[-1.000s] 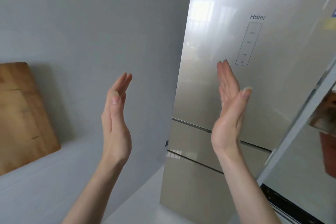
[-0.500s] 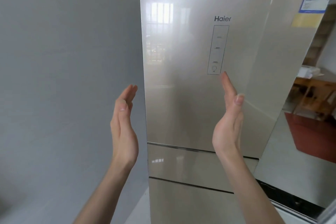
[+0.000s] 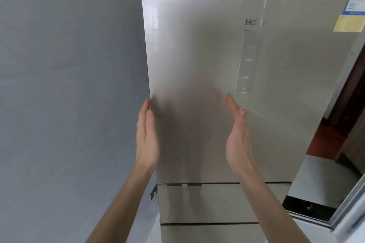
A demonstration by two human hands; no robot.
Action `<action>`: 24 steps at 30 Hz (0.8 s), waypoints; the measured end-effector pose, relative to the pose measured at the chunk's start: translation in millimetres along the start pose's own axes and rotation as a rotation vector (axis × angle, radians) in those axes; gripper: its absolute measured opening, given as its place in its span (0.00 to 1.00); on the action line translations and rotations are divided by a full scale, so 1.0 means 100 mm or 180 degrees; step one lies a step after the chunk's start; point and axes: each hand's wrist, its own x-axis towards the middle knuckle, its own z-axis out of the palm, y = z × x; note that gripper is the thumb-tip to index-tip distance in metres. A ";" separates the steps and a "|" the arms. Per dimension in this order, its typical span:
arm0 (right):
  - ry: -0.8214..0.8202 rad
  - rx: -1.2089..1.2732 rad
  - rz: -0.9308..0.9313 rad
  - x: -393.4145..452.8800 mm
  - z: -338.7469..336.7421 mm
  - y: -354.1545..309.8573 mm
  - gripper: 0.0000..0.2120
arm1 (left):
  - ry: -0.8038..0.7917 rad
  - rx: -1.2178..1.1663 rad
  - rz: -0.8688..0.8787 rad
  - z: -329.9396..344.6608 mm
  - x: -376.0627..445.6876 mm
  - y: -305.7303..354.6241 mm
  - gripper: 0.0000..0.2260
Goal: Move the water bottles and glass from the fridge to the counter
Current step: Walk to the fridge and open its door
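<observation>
Tall glossy beige fridge (image 3: 217, 85) shut, so bottles and glass are presumably inside, unseen. My left hand (image 3: 147, 136) is flat at the door's left edge, fingers together, empty, likely to pull. Right hand (image 3: 238, 136) flat, empty, near door front.

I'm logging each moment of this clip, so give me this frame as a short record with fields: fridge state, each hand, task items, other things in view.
fridge: upright, beige glossy front, upper door shut, two drawer fronts below it also shut
left hand: open, flat, empty, fingertips at the left edge of the upper door
right hand: open, flat, empty, in front of the door below the control panel
bottles and glass: none in view
wall: grey, left of the fridge
sticker: blue and yellow label, top right of the door
</observation>
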 end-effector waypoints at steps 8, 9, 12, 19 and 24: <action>-0.0169 -0.0648 0.0062 0.09 0.23 0.17 0.36 | -0.0042 -0.0167 -0.0333 0.07 0.33 -0.10 0.24; -0.0153 -0.0697 0.0032 0.08 0.23 0.19 0.34 | -0.0050 -0.0168 -0.0355 0.06 0.36 -0.10 0.24; -0.0021 -0.1049 -0.0009 0.10 0.19 0.25 0.30 | -0.0186 -0.0203 -0.0447 0.06 0.45 -0.09 0.24; -0.0071 -0.2312 0.0019 0.24 0.08 0.46 0.37 | -0.0198 -0.0148 -0.0656 0.05 0.54 -0.03 0.24; -0.0126 -0.2757 -0.0131 0.15 -0.02 0.51 0.38 | -0.0157 -0.0103 -0.0715 0.03 0.45 0.06 0.24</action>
